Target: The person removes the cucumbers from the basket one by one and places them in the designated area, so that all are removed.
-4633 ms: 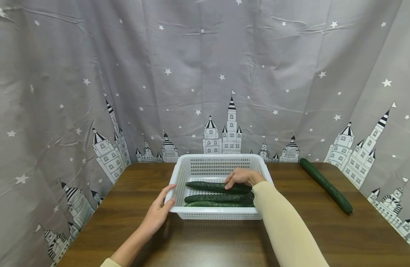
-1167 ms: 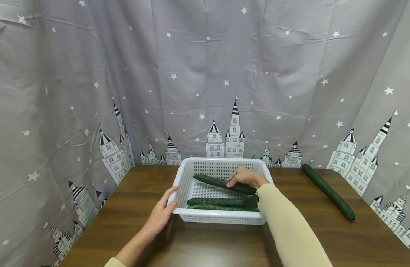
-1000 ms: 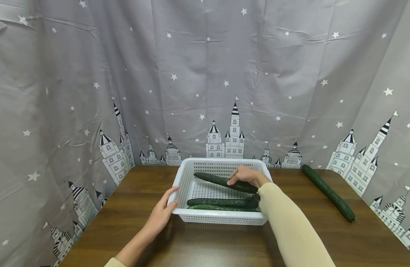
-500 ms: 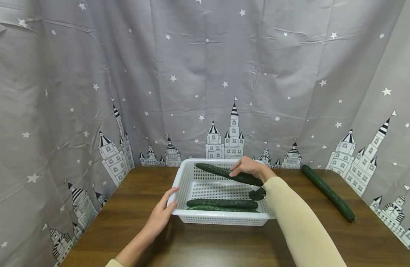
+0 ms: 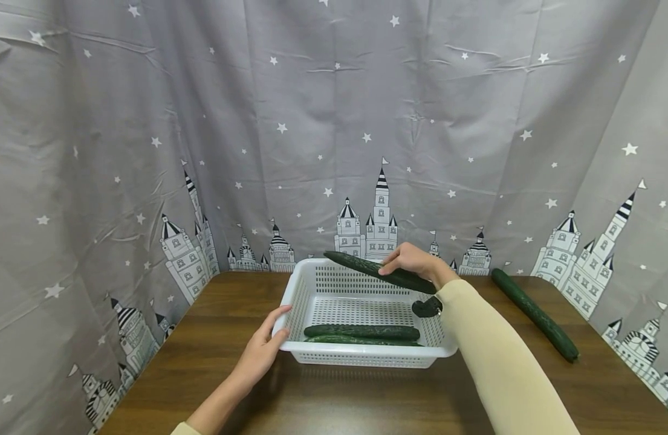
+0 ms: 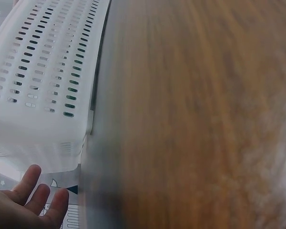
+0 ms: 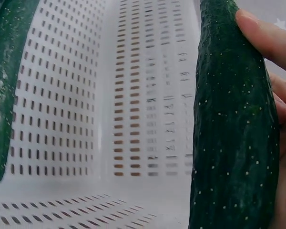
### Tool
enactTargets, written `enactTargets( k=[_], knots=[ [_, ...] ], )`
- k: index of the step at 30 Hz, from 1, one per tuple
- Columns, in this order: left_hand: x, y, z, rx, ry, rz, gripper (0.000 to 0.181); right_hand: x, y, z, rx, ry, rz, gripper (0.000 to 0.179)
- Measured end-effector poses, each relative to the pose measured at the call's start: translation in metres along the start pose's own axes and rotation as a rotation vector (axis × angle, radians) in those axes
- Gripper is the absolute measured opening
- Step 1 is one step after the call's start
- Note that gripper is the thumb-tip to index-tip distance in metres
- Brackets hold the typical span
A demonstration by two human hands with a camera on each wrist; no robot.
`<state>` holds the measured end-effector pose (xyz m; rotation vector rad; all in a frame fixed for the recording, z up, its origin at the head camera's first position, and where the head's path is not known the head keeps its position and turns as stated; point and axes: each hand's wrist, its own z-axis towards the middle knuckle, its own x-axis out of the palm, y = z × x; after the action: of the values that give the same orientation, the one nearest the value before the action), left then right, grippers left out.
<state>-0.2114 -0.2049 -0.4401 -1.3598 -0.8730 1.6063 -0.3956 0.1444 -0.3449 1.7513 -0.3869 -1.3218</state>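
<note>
My right hand (image 5: 412,261) pinches a dark green cucumber (image 5: 361,264) between thumb and fingers, holding it slantwise over the back right of a white slotted plastic basket (image 5: 369,356). Seen from the right wrist, the bumpy cucumber (image 7: 236,124) hangs beside the basket's slotted wall, its lower end cut off by the frame. My left hand (image 5: 260,347) holds the basket's left rim; in the left wrist view its other fingers (image 6: 57,207) extend just below the wall. Two more cucumbers lie side by side in the basket along its near wall, the darker one (image 5: 361,331) behind the lighter one (image 5: 361,340).
Another long cucumber (image 5: 535,314) lies slanted on the wooden table (image 5: 366,399), right of the basket. A grey curtain (image 5: 312,109) printed with stars and castles hangs around the table's back and sides. A dark round object (image 5: 426,307) sits at my right wrist.
My right hand has lifted the cucumber from the basket floor and moved it up, back and slightly right. My left hand stays on the rim; the two cucumbers inside lie still.
</note>
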Motion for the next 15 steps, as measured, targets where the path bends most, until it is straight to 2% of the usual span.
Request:
enactTargets(
  k=[7, 15],
  knots=[
    [0.0, 0.002, 0.002, 0.005, -0.004, 0.005, 0.046, -0.02, 0.005, -0.01, 0.006, -0.02, -0.004, 0.046],
    [-0.001, 0.002, 0.001, 0.016, 0.001, -0.002, 0.046, -0.044, 0.002, -0.018, 0.033, -0.025, 0.017, 0.049]
  ],
)
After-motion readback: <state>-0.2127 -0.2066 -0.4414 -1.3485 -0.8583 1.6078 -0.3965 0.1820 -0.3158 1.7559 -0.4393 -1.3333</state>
